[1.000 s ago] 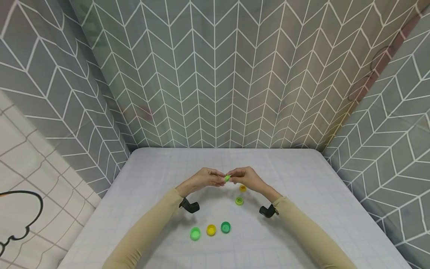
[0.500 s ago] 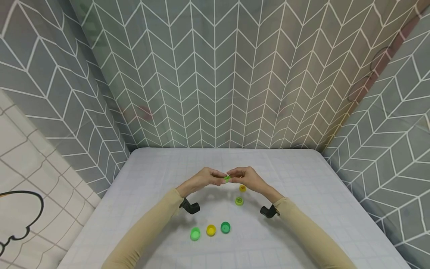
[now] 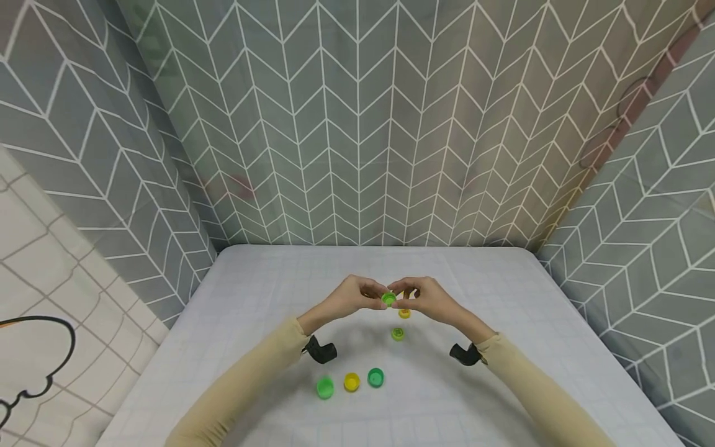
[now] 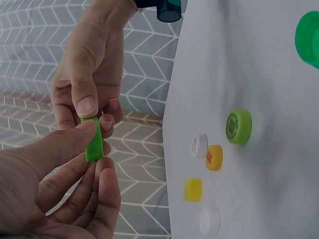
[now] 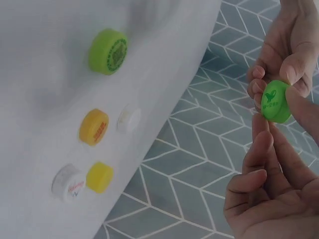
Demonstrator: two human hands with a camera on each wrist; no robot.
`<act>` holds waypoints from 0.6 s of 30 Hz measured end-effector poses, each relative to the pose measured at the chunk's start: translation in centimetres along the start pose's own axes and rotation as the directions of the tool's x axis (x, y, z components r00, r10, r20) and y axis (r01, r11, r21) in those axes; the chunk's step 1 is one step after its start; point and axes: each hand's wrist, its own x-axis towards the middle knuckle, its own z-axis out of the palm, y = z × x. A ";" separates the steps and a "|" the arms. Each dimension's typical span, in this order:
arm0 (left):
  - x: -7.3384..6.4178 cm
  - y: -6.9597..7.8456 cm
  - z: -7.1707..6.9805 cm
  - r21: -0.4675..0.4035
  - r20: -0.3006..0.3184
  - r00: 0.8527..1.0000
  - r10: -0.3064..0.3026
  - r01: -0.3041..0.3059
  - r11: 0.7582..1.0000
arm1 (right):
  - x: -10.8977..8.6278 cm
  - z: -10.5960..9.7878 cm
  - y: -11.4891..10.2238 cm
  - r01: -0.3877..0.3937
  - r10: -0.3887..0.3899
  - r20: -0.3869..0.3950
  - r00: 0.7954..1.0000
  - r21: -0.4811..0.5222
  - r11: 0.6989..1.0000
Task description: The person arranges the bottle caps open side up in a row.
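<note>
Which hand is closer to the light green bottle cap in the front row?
Left. The left hand hovers beyond the light green bottle cap, slightly right; the right hand hovers farther right.

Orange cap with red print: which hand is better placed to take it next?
Likely the right: in the head view the orange cap shows close under the right hand, while the left hand is farther across. Both hands pinch the green cap, so the right should let go first.

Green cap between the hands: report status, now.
Left hand and right hand both pinching. Green cap raised off white table. Other caps lie below; nothing visibly blocking.
</note>
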 end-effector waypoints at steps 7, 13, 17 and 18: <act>-0.6 1.0 1.8 0.016 0.040 0.999 -0.033 0.032 0.999 | -1.9 -0.5 0.0 -0.020 0.018 0.078 0.997 0.021 1.000; -1.2 1.2 3.5 0.064 0.070 0.997 -0.042 0.038 0.997 | -3.4 -0.3 0.4 -0.016 0.008 0.150 0.989 0.052 0.999; -1.9 1.1 4.8 0.107 0.118 0.993 -0.030 0.017 0.994 | -4.4 0.3 0.8 -0.002 -0.014 0.237 0.971 0.065 0.998; -2.1 1.0 5.2 0.120 0.131 0.991 -0.023 0.007 0.993 | -4.6 0.5 0.8 0.000 -0.018 0.262 0.965 0.067 0.998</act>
